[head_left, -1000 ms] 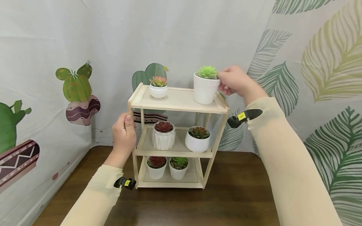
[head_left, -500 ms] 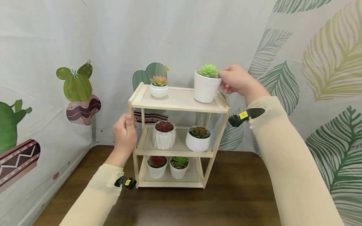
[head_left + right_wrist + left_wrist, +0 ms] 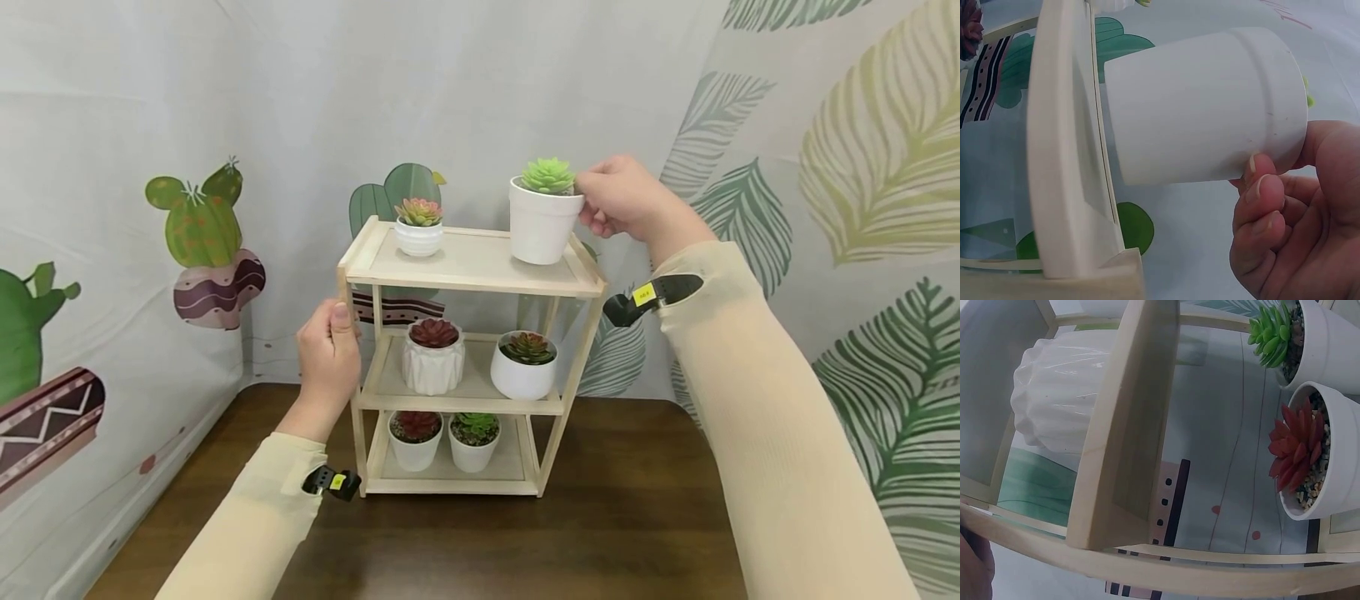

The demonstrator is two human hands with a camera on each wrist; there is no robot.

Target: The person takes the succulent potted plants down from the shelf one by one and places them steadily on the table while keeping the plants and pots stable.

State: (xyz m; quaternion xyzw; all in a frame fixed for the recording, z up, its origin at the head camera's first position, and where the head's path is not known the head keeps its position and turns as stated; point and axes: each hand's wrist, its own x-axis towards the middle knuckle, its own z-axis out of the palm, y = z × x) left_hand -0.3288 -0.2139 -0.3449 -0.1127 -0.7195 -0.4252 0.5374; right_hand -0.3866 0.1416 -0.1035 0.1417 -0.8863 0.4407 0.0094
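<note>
In the head view a three-tier wooden shelf (image 3: 468,406) stands on the table. My left hand (image 3: 330,360) grips its left front post, thumb uppermost; only a bit of that hand shows in the left wrist view. At the top right, my right hand (image 3: 626,200) pinches the rim of a tall white pot (image 3: 545,225) holding a bright green succulent (image 3: 549,176). The right wrist view shows the pot (image 3: 1204,109) slightly tilted, its base close over the top board, thumb at the rim and fingertips against the outer wall.
A small white pot (image 3: 418,241) with a pink-green succulent sits on the top tier, left. The middle tier bears a ribbed pot (image 3: 433,367) and a round pot (image 3: 524,377). Two small pots (image 3: 415,452) stand on the bottom tier. Patterned curtains (image 3: 525,83) hang behind.
The tall pot has risen a little with my right hand, from the top board's right end. My left hand keeps its hold on the post.
</note>
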